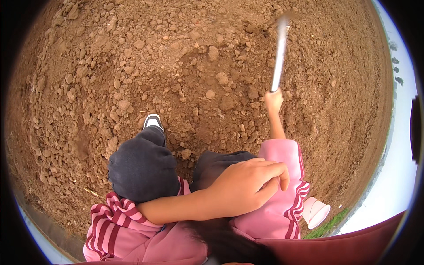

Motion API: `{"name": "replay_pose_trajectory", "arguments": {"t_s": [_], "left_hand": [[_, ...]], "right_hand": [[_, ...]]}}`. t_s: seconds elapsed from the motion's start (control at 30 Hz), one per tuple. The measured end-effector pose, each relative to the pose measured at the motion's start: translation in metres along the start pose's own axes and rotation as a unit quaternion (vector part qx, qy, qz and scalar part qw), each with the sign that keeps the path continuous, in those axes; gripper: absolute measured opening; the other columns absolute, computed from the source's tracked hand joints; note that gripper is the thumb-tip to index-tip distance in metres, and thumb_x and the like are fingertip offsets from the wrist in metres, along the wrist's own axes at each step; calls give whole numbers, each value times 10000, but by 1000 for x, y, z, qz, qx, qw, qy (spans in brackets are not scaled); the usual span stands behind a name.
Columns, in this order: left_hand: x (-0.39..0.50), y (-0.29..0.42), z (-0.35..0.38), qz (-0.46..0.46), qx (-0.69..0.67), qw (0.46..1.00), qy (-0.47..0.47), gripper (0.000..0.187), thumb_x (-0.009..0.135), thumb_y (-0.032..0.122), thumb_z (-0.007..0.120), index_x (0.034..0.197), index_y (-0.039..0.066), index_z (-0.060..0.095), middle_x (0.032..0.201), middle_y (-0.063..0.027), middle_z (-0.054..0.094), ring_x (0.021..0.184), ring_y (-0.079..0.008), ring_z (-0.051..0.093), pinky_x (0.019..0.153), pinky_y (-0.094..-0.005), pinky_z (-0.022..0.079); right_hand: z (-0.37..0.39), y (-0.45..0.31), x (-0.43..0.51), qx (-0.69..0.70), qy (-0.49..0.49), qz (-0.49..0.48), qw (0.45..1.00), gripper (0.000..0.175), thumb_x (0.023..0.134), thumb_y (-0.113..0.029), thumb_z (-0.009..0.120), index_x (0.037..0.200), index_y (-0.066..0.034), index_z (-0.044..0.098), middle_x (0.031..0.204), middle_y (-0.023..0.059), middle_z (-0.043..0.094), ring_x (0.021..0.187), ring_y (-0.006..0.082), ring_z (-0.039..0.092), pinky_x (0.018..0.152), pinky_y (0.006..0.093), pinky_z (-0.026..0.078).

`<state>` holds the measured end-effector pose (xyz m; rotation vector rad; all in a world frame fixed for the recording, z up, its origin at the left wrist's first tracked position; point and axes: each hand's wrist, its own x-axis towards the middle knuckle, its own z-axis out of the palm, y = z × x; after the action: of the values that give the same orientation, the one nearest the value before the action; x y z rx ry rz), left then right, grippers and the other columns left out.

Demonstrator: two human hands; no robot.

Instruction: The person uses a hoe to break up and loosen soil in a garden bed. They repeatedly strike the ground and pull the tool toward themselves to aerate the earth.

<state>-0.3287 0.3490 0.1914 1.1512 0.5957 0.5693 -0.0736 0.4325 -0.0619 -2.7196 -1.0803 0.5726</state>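
Observation:
My right hand (274,101) is closed around the lower end of a silvery metal handle (280,54), held out ahead over loose brown soil (205,76). At the handle's far end a brownish tool head (285,16) is blurred, so its exact shape cannot be told; it is at or just above the ground. My left hand (250,185) reaches across my body, in front of the pink right sleeve (281,159). Its fingers are loosely bent and nothing shows in them. Whether they touch the sleeve is unclear.
Clods and bits of straw cover the field. My bent knees in dark trousers (142,165) are close below, with one grey-and-white shoe (153,121) on the soil. A pale pink bucket (314,212) lies tilted at the right, beside green grass (326,226).

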Motion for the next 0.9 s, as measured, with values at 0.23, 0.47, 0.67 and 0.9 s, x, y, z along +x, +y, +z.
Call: {"name": "replay_pose_trajectory", "arguments": {"t_s": [0.23, 0.47, 0.67, 0.9], "left_hand": [[-3, 1, 9, 34, 11, 999, -7, 76, 832, 101, 471, 836, 69, 540, 796, -82, 587, 800, -280, 572, 693, -385, 440], [-2, -2, 13, 58, 13, 998, 3, 76, 830, 116, 471, 813, 68, 527, 757, -91, 583, 773, -290, 582, 664, -401, 446], [-4, 1, 13, 38, 27, 998, -36, 99, 848, 105, 465, 842, 63, 554, 796, -84, 600, 797, -280, 575, 726, -372, 440], [1, 1, 10, 26, 16, 999, -30, 107, 853, 113, 459, 848, 69, 556, 790, -79, 591, 795, -282, 568, 741, -379, 435]], "right_hand": [[8, 45, -45, 45, -104, 20, 993, 245, 718, -144, 540, 914, 2, 549, 784, 233, 636, 769, 385, 639, 715, 449, 496], [-27, 169, -185, -51, -143, 28, 988, 309, 749, -155, 544, 1037, -44, 569, 797, 120, 628, 774, 273, 609, 748, 363, 457], [-69, 194, -222, 143, -183, 59, 971, 175, 716, -124, 558, 873, -47, 553, 686, 112, 604, 614, 233, 586, 583, 334, 459], [-181, 106, -133, 364, -10, -110, 925, 144, 711, -100, 624, 748, -96, 485, 561, 29, 479, 430, 91, 447, 399, 207, 418]]}}
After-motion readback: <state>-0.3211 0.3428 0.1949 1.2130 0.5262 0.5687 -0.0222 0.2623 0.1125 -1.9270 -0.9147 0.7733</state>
